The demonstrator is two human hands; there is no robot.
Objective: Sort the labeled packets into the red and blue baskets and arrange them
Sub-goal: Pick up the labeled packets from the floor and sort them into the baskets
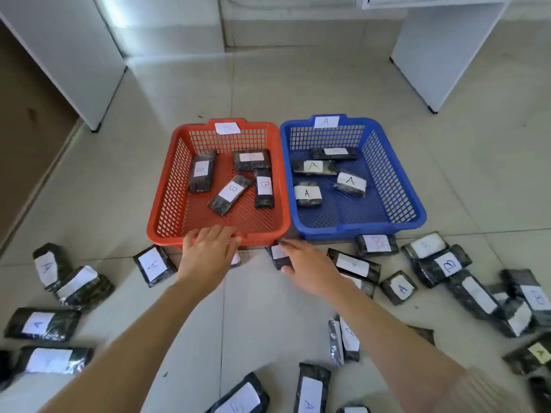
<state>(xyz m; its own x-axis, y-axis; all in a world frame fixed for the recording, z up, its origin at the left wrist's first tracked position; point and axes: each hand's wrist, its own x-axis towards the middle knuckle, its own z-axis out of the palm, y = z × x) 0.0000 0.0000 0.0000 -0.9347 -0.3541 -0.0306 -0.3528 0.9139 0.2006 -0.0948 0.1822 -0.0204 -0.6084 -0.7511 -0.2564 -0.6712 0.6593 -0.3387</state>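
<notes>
Mid-sort — right hand point(307, 271) closes loosely on a packet point(278, 254) at the red basket's point(167, 201) 5 o'clock; left hand point(208, 254) hovers open, empty. Next — read its label, drop it in red or the blue basket point(393, 180).

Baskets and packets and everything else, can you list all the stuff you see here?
red basket: one, red, on the floor at left, tag on its far rim
blue basket: one, blue, touching the red one's right side, tagged A
B packets: four, black with white labels, inside the red basket
A packets: four, black with white labels, inside the blue basket
loose packets: many, black, scattered on the floor nearer the person
white furniture: behind the baskets
left hand: at the red basket's near rim
right hand: on a floor packet
</notes>
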